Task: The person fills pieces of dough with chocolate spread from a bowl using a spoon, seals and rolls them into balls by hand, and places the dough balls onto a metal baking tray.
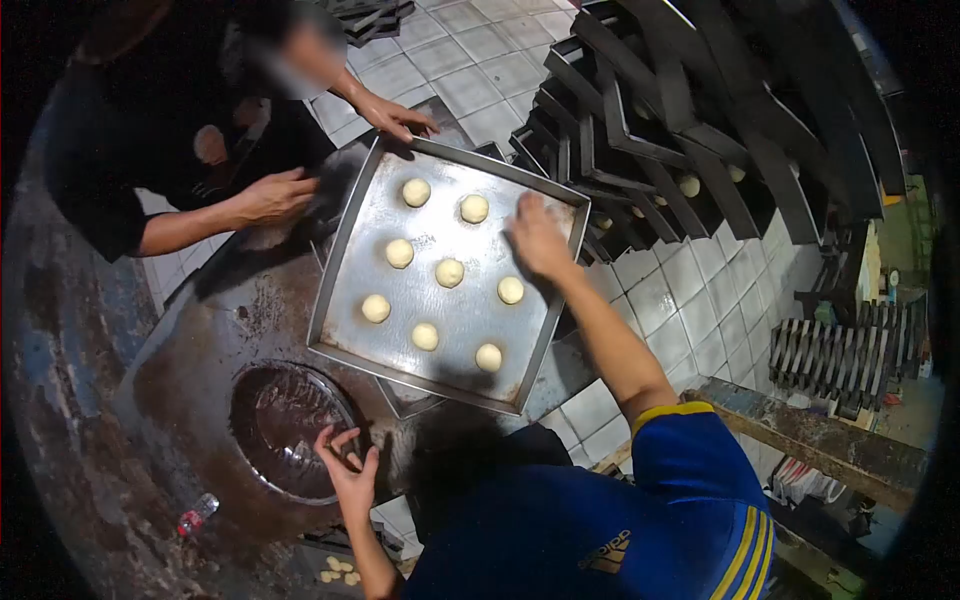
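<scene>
While the right hand [538, 238] reaches over the square silver metal tray [415, 295] at centre, a light touch should keep the round pale dough balls [449, 272] apart; its finger opening and hold cannot be told; the left hand [352, 482], fingers parted and half curled, appears empty beside the round dark bowl [290, 420], lower left.

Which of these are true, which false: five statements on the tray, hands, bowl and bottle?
1. Eight balls show on the tray. True.
2. The left hand is over the tray. False: it is by the bowl.
3. The right hand is over the tray. True.
4. The bottle is inside the bowl. False: it is outside the bowl.
5. One of the co-worker's hands is at the tray's edge. True.
</scene>
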The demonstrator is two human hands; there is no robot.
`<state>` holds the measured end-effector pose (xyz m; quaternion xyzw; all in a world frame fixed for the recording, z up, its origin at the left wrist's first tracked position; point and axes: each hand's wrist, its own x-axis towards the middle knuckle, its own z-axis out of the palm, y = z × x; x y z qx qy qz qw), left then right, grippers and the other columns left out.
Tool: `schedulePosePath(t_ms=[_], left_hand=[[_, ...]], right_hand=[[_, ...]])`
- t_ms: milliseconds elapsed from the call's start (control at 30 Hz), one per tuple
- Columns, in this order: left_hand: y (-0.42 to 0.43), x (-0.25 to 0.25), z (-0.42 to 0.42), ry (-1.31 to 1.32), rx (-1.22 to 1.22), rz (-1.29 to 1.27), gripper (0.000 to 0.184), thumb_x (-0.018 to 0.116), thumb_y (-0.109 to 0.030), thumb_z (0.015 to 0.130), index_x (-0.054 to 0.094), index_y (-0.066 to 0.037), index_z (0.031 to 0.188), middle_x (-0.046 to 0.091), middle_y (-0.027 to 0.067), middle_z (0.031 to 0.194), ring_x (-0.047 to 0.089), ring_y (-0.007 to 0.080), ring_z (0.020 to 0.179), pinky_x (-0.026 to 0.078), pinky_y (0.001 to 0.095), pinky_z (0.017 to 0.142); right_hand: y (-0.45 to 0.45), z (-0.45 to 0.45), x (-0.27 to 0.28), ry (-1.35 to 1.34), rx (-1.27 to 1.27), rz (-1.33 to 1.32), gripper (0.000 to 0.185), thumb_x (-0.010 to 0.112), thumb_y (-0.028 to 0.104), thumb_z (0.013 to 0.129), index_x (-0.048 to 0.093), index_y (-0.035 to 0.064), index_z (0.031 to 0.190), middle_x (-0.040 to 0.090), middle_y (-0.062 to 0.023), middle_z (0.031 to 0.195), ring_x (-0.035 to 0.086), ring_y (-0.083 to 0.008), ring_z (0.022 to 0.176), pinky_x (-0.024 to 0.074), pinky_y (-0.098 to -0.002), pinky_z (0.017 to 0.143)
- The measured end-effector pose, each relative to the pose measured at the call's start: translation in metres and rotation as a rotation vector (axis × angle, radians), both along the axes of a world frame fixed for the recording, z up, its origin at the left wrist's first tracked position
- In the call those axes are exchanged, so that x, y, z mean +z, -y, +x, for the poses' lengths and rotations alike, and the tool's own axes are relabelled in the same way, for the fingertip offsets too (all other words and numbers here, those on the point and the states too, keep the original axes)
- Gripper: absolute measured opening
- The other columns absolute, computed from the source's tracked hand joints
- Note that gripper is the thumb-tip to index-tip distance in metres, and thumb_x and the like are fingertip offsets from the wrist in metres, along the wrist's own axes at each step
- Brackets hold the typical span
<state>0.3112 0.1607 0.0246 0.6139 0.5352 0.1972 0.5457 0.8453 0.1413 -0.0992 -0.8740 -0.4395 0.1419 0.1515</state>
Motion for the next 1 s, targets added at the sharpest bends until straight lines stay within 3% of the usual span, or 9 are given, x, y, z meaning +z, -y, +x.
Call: schedulePosePath(t_ms=[133, 200, 233, 300, 367, 500, 633, 833, 1000], left_hand=[[0.018, 0.032, 0.008, 0.045, 0.005, 0.017, 0.072, 0.075, 0.004, 0.089, 0.035, -0.009, 0.148, 0.063, 0.0106, 0.125, 0.043, 0.0044, 0.071, 0.039, 0.0185, 0.066], [0.023, 0.043, 0.008, 0.101, 0.013, 0.01, 0.069, 0.076, 0.001, 0.091, 0.036, -0.008, 0.147, 0.064, 0.0101, 0.122, 0.044, 0.0049, 0.069, 0.04, 0.0192, 0.066], [0.025, 0.044, 0.005, 0.12, 0.006, 0.003, 0.064, 0.076, -0.002, 0.092, 0.04, -0.007, 0.145, 0.065, 0.0098, 0.12, 0.047, 0.0052, 0.069, 0.041, 0.0204, 0.066], [0.03, 0.032, -0.01, 0.107, -0.017, -0.015, 0.057, 0.076, -0.003, 0.093, 0.046, -0.006, 0.141, 0.067, 0.0092, 0.116, 0.052, 0.0052, 0.071, 0.042, 0.0212, 0.066], [0.04, 0.034, -0.013, -0.011, -0.032, 0.066, 0.041, 0.075, -0.009, 0.096, 0.054, -0.004, 0.131, 0.07, 0.0052, 0.1, 0.055, 0.0074, 0.078, 0.046, 0.0247, 0.073], [0.058, 0.009, -0.033, 0.029, -0.104, 0.029, 0.031, 0.071, -0.007, 0.097, 0.058, -0.003, 0.125, 0.065, 0.0007, 0.089, 0.057, 0.0069, 0.078, 0.047, 0.0243, 0.073], [0.071, 0.014, -0.019, 0.0, -0.202, 0.07, 0.027, 0.071, -0.006, 0.096, 0.061, -0.001, 0.121, 0.062, -0.0007, 0.087, 0.056, 0.0077, 0.077, 0.048, 0.025, 0.071], [0.085, 0.04, 0.011, 0.011, -0.279, 0.103, 0.024, 0.073, -0.007, 0.091, 0.067, -0.002, 0.113, 0.062, -0.0005, 0.078, 0.053, 0.0078, 0.068, 0.045, 0.0261, 0.064], [0.084, 0.041, 0.004, -0.113, -0.364, 0.092, 0.018, 0.071, -0.017, 0.098, 0.067, -0.001, 0.093, 0.059, -0.0012, 0.072, 0.05, 0.007, 0.065, 0.041, 0.0272, 0.059]], right_hand=[[-0.003, -0.015, -0.024, 0.223, 0.104, -0.099, 0.085, 0.042, 0.055, 0.108, 0.018, -0.0013, 0.167, 0.016, -0.0233, 0.176, 0.016, -0.0351, 0.163, 0.016, -0.0469, 0.132], [-0.002, 0.019, -0.035, -0.714, -0.116, 0.447, 0.085, 0.037, 0.06, 0.11, 0.022, 0.0001, 0.167, 0.019, -0.0181, 0.176, 0.021, -0.0296, 0.162, 0.0164, -0.0433, 0.131], [0.008, 0.019, 0.017, -0.88, -0.271, 0.51, 0.082, 0.029, 0.063, 0.111, 0.03, 0.0028, 0.166, 0.033, -0.016, 0.172, 0.027, -0.0262, 0.159, 0.0157, -0.0403, 0.13], [0.031, 0.037, 0.032, -1.011, -0.415, 0.931, 0.059, 0.043, 0.047, 0.114, 0.052, 0.0029, 0.152, 0.067, -0.0164, 0.14, 0.063, -0.0235, 0.128, 0.0496, -0.0371, 0.109], [0.075, 0.015, 0.087, -0.968, -0.504, 1.026, 0.041, 0.056, 0.036, 0.112, 0.063, 0.0039, 0.137, 0.074, -0.0086, 0.115, 0.069, -0.0125, 0.095, 0.0558, -0.0261, 0.078], [0.178, -0.023, 0.08, -0.953, -0.762, 0.937, 0.031, 0.064, 0.034, 0.108, 0.071, 0.007, 0.12, 0.068, 0.0002, 0.09, 0.05, -0.0057, 0.061, 0.0357, -0.0201, 0.053], [0.248, -0.107, 0.041, -1.104, -1.152, 1.098, 0.03, 0.065, 0.04, 0.107, 0.069, 0.01, 0.104, 0.065, 0.0018, 0.08, 0.048, -0.0071, 0.056, 0.0343, -0.0221, 0.049], [0.325, -0.189, -0.038, -1.365, -1.119, 0.817, 0.023, 0.067, 0.027, 0.104, 0.071, 0.0121, 0.121, 0.075, -0.0012, 0.103, 0.057, -0.0095, 0.066, 0.0445, -0.0229, 0.056], [0.281, -0.203, -0.005, -1.144, -0.673, 0.594, 0.025, 0.067, 0.026, 0.105, 0.073, 0.003, 0.115, 0.076, -0.0057, 0.093, 0.066, -0.0094, 0.068, 0.0515, -0.0254, 0.057]])
